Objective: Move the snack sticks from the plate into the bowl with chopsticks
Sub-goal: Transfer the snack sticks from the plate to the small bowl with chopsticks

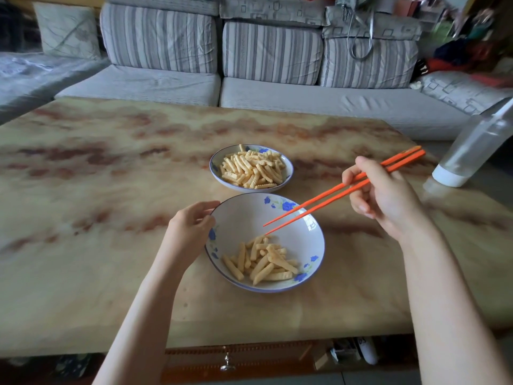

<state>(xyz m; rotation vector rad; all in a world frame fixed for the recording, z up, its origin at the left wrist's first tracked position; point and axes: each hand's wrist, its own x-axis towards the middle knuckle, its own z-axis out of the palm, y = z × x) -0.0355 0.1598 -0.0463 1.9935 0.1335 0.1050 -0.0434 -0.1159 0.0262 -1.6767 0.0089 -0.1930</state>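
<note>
A white plate (288, 173) with blue flowers sits at the table's middle, heaped with yellow ridged snack sticks (251, 169). In front of it stands a larger white bowl (244, 215) with blue flowers, holding a smaller pile of snack sticks (263, 262). My left hand (191, 226) grips the bowl's left rim. My right hand (385, 195) holds a pair of orange chopsticks (327, 194). Their tips hang apart over the bowl, just above the pile, with nothing between them.
The marbled tan table (111, 190) spreads wide around the dishes. A clear bottle (474, 148) with a white cap stands upside down, tilted, at the right edge. A grey striped sofa (249, 87) runs behind the table. A drawer knob (228, 366) shows below the near edge.
</note>
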